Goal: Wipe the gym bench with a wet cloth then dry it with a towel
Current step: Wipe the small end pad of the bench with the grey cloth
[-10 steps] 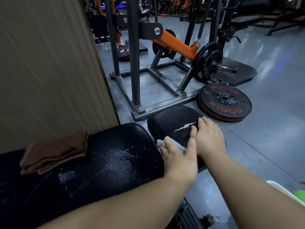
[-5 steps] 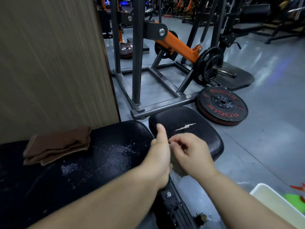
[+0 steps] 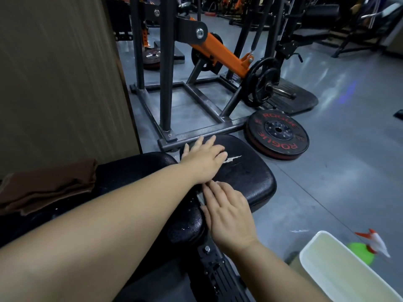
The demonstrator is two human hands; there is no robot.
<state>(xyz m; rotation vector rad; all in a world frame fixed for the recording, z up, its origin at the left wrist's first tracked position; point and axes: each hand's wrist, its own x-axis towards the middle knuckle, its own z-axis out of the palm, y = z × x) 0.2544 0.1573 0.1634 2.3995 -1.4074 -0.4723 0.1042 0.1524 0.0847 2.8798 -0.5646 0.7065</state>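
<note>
The black gym bench has a long back pad (image 3: 185, 225) beaded with water and a small seat pad (image 3: 246, 177) with a white tear in its cover. My left hand (image 3: 202, 159) lies flat on the seat pad's far left corner, fingers straight. Fingers straight too, my right hand (image 3: 229, 216) presses down at the gap between the two pads. Only a pale sliver of the wet cloth (image 3: 200, 198) shows beside its fingers. A folded brown towel (image 3: 48, 184) rests on the back pad at the left.
A white tub of water (image 3: 340, 273) stands on the floor at the lower right. A black Rogue weight plate (image 3: 277, 134) lies beyond the seat pad. A steel rack frame (image 3: 196, 131) sits just past the bench, with a wood panel wall (image 3: 61, 79) on the left.
Both hands were bunched together handling the cloth over the gap. Now my left hand has reached forward flat onto the seat pad, and my right hand has flattened over the cloth.
</note>
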